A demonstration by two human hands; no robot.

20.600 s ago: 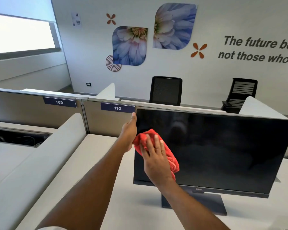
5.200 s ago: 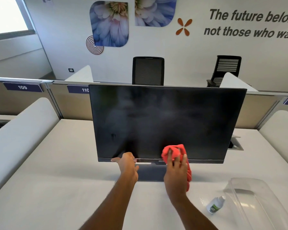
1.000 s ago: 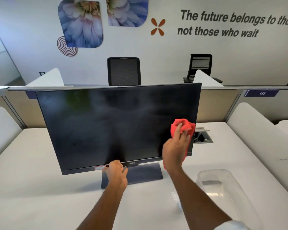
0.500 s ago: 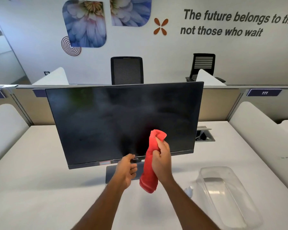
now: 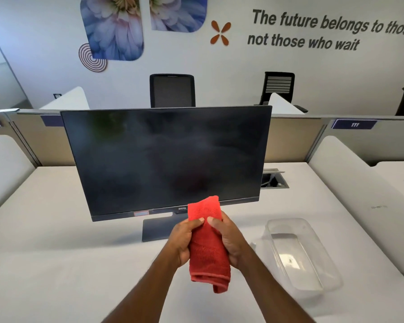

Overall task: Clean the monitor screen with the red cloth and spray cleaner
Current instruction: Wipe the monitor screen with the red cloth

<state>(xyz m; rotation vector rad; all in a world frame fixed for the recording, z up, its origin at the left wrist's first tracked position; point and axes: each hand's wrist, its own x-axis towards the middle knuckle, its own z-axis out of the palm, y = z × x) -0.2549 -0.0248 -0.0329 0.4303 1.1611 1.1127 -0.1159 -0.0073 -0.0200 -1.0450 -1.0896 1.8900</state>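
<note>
Left hand (image 5: 182, 240) and right hand (image 5: 230, 238) gripped the red cloth (image 5: 208, 250); soft, light, possibly damp; best held bunched mid-length.

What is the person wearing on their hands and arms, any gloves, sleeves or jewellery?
Nothing visible. The left hand and right hand are bare: no gloves, rings or watch show. The left forearm and right forearm are uncovered to the picture's bottom edge, so no sleeve is in view.

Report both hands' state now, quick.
Left hand: closed, holding the red cloth.
Right hand: closed, holding the same cloth.
</note>
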